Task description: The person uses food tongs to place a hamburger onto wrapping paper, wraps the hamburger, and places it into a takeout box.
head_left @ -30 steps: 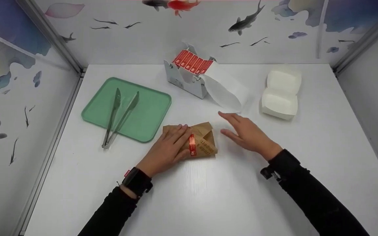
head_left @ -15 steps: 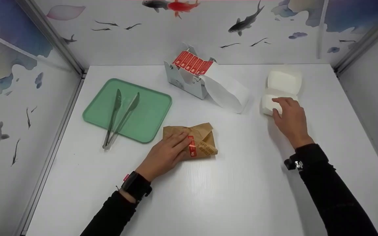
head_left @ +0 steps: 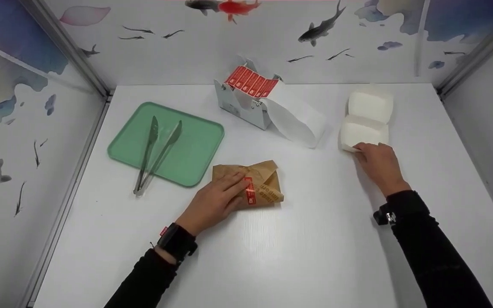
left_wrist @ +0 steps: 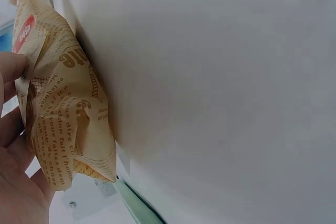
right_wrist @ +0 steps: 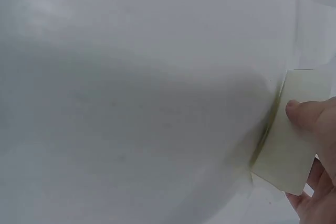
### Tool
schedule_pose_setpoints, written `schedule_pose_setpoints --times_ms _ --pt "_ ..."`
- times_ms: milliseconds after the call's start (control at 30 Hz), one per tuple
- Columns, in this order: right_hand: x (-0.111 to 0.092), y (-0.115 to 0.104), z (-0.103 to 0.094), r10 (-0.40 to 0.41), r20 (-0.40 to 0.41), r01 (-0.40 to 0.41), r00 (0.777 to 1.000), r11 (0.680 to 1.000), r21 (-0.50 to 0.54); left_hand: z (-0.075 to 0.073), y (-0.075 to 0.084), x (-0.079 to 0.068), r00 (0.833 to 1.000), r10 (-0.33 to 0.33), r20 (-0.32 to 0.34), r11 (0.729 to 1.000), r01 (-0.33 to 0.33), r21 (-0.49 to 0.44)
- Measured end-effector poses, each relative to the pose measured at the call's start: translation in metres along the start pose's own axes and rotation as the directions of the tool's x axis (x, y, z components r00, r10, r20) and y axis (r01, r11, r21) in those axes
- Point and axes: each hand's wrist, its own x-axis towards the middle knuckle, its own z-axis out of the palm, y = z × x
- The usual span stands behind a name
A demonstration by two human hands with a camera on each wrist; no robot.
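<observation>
A brown printed paper package (head_left: 268,182), folded and sealed with a red sticker (head_left: 250,191), lies on the white table. My left hand (head_left: 212,203) rests on its left part with fairly straight fingers; the left wrist view shows fingers against the package's paper (left_wrist: 58,114). At the right, a white clamshell takeaway box (head_left: 364,130) has its lid laid back. The near wall of this box is pinched by my right hand (head_left: 379,164). In the right wrist view, the thumb (right_wrist: 302,113) presses the box's outer wall (right_wrist: 286,153), and other fingers are partly hidden behind it.
Metal tongs (head_left: 144,171) lie across a green tray (head_left: 195,158) at the left. Towards the back stands a metal dispenser (head_left: 242,109) holding a roll of red stickers (head_left: 250,81), its white backing strip (head_left: 295,119) trailing onto the table. Printed walls enclose the table.
My right hand has moved from beside the package over to the clamshell box and taken hold of its near wall. The left hand stays on the package, its fingers slightly drawn back.
</observation>
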Motion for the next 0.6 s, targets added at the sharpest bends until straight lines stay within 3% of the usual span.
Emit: schedule_pose_setpoints --times_ms 300,600 --pt "-0.003 0.003 -0.002 0.052 0.071 -0.055 0.996 0.998 0.042 0.0 -0.002 0.0 1.0 0.004 0.003 1.0 -0.004 -0.011" --pt "-0.025 -0.014 -0.005 0.022 0.076 -0.025 0.997 0.999 0.039 0.0 -0.004 0.001 1.0 0.009 -0.013 1.0 -0.009 -0.017"
